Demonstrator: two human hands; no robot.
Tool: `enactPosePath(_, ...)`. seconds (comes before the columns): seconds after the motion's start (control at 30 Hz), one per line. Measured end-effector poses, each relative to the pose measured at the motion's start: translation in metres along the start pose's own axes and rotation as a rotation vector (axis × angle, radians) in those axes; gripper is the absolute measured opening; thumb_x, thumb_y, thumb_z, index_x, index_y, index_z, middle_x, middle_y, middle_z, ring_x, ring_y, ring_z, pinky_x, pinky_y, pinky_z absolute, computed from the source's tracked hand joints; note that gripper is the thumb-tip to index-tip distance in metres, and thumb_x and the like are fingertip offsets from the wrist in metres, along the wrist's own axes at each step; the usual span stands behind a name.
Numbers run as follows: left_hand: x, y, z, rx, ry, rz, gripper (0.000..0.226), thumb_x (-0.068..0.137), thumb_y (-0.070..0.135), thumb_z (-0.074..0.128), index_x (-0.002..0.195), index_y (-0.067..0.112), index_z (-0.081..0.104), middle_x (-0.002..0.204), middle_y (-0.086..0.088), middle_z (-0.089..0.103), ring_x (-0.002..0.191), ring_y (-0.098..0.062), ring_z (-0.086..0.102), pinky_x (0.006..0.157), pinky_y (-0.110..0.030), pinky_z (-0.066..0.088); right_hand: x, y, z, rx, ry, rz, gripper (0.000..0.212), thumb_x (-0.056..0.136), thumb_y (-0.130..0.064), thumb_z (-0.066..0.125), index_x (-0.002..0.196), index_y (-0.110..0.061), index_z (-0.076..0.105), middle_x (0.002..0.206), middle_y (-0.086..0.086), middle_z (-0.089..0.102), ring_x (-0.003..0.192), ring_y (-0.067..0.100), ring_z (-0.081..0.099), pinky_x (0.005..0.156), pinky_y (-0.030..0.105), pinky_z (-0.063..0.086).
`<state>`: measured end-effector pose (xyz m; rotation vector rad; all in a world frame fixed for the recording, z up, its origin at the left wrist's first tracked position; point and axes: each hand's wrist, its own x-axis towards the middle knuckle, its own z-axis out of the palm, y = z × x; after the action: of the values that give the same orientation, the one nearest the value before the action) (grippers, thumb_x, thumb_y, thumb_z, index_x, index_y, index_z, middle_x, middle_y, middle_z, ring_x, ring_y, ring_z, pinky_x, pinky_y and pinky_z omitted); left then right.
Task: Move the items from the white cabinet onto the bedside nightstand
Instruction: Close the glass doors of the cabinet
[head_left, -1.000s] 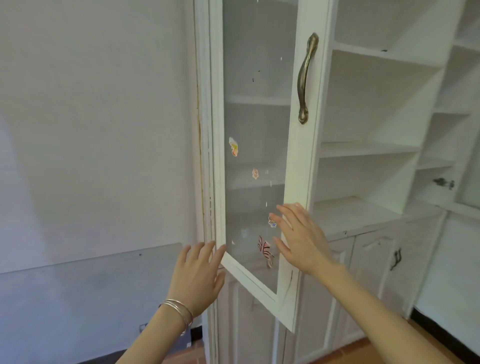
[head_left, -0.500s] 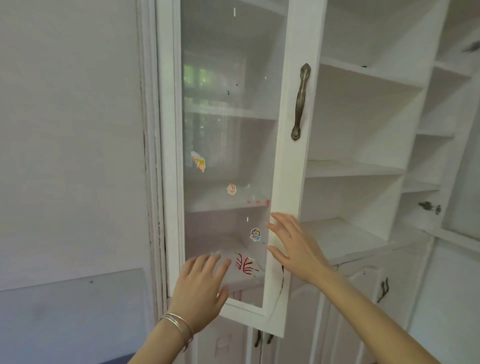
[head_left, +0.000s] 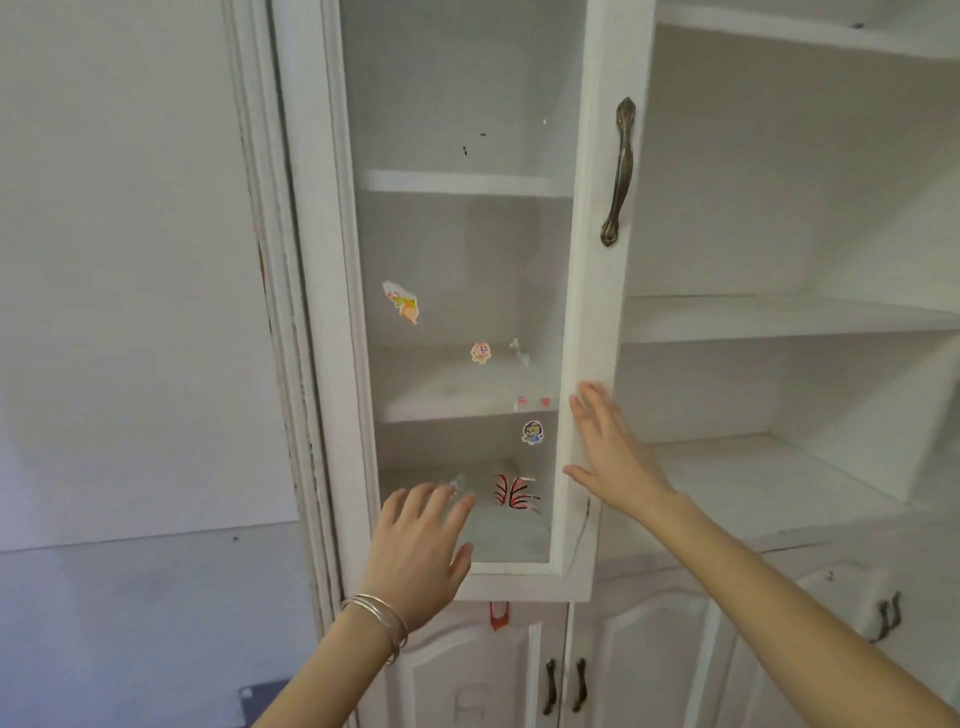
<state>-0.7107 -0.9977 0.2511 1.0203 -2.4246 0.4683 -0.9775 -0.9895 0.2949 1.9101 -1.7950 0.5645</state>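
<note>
Against the glass door (head_left: 457, 312) of the white cabinet (head_left: 779, 322), two bare hands are held flat. The left hand (head_left: 415, 551) is spread over the door's lower left corner, fingers splayed and nothing held; a set of bangles (head_left: 379, 618) is worn at its wrist. The right hand (head_left: 613, 457) is laid, equally open and empty, against the door's right stile, well below the bronze handle (head_left: 618, 171). Whether the palms are truly touching or just short of the surface cannot be told. Stickers (head_left: 480, 352) are seen on the glass. No items are visible on the shelves (head_left: 779, 317) right of the door or behind the glass, and the nightstand is not in view, so the task's things cannot be placed from here; the cabinet appears already cleared. The step in hand is judged to be shutting the door. It is best done with pressure put on the wooden stile, not on the glass, since a pane pushed at its corner may rattle or crack. The left hand is better shifted from the glass to the bottom rail, just below it. The push should be kept slow and even near the frame, and the right fingers (head_left: 592, 410) kept off the door's free edge so that they are not pinched against the cabinet as the gap closes. The lower doors (head_left: 639, 654) beneath need not be disturbed.
</note>
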Motion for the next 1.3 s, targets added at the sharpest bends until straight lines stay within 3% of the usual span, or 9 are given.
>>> enactPosePath(0.23,0.025,-0.017,0.031,-0.015,-0.006,-0.022,0.048,0.076,0.041,0.04,0.111,0.018,0.062,0.105,-0.004,0.065,0.094,-0.029,0.06,0.079,-0.042,0.051,0.033,0.012,0.01,-0.044,-0.087,0.071,0.087,0.085,-0.035,0.063,0.146,-0.003,0.009,0.155,0.008,0.005,0.144,0.02,0.0,0.098,0.036,0.045)
enactPosePath(0.43,0.039,-0.032,0.054,-0.017,-0.011,-0.027,0.045,0.074,0.036,0.042,0.111,0.018,0.061,0.104,-0.004,0.065,0.094,-0.03,0.061,0.079,-0.041,0.051,0.057,0.022,0.042,-0.008,-0.057,0.114,0.095,0.082,-0.042,0.064,0.147,-0.009,0.003,0.155,0.007,-0.002,0.144,0.019,0.002,0.093,0.036,0.05)
enactPosePath(0.5,0.043,-0.04,0.062,-0.005,-0.026,-0.028,0.043,0.071,0.033,0.054,0.111,0.019,0.062,0.104,-0.004,0.065,0.094,-0.029,0.061,0.079,-0.042,0.051,0.058,0.022,0.055,-0.085,-0.038,0.12,0.099,0.079,-0.049,0.064,0.147,-0.009,0.004,0.154,0.008,-0.002,0.144,0.02,-0.006,0.083,0.035,0.056)
enactPosePath(0.63,0.055,-0.045,0.068,-0.009,-0.04,-0.024,0.052,0.061,0.028,0.073,0.112,0.017,0.063,0.103,-0.005,0.066,0.093,-0.03,0.061,0.077,-0.043,0.051,0.059,0.021,0.066,-0.123,0.015,0.107,0.106,0.068,-0.049,0.074,0.144,-0.003,0.018,0.15,0.008,0.004,0.143,0.026,0.002,0.069,0.032,0.059)
enactPosePath(0.77,0.067,-0.035,0.066,-0.034,-0.023,0.021,0.05,0.065,0.027,0.071,0.113,0.016,0.062,0.105,-0.007,0.065,0.096,-0.031,0.06,0.081,-0.043,0.049,0.056,0.021,0.05,-0.076,-0.019,0.042,0.094,0.076,-0.038,0.071,0.145,-0.002,0.016,0.152,0.008,0.001,0.142,0.024,0.0,0.083,0.039,0.053)
enactPosePath(0.9,0.077,-0.015,0.072,-0.103,-0.002,0.091,0.045,0.07,0.029,0.058,0.113,0.016,0.061,0.108,-0.006,0.064,0.098,-0.03,0.059,0.083,-0.042,0.049,0.042,0.035,0.037,-0.047,-0.081,-0.015,0.075,0.08,-0.022,0.068,0.14,0.001,0.03,0.147,0.024,0.027,0.137,0.037,0.027,0.106,0.045,0.033)
enactPosePath(1.07,0.088,0.025,0.097,-0.209,-0.027,0.193,0.047,0.073,0.034,0.043,0.113,0.017,0.061,0.105,-0.004,0.064,0.095,-0.028,0.06,0.08,-0.041,0.049,-0.034,0.066,0.039,-0.022,-0.118,0.133,0.066,0.087,-0.018,0.058,0.143,-0.006,0.025,0.14,0.019,0.039,0.128,0.037,0.037,0.11,0.043,0.03)
enactPosePath(1.17,0.097,0.069,0.113,-0.295,-0.06,0.278,0.05,0.073,0.039,0.041,0.112,0.018,0.063,0.104,-0.004,0.065,0.094,-0.029,0.062,0.079,-0.041,0.05,-0.1,0.089,0.031,-0.058,-0.207,0.246,0.06,0.093,-0.026,0.051,0.144,-0.008,0.025,0.141,0.016,0.04,0.138,0.031,0.025,0.114,0.037,0.012)
enactPosePath(1.3,0.111,0.147,0.117,-0.373,-0.077,0.423,0.051,0.074,0.044,0.041,0.109,0.017,0.065,0.104,-0.006,0.066,0.091,-0.029,0.063,0.079,-0.041,0.05,-0.193,0.126,-0.001,-0.128,-0.27,0.416,0.056,0.091,-0.031,0.049,0.139,-0.006,0.035,0.136,0.018,0.046,0.132,0.033,0.037,0.11,0.048,0.03)
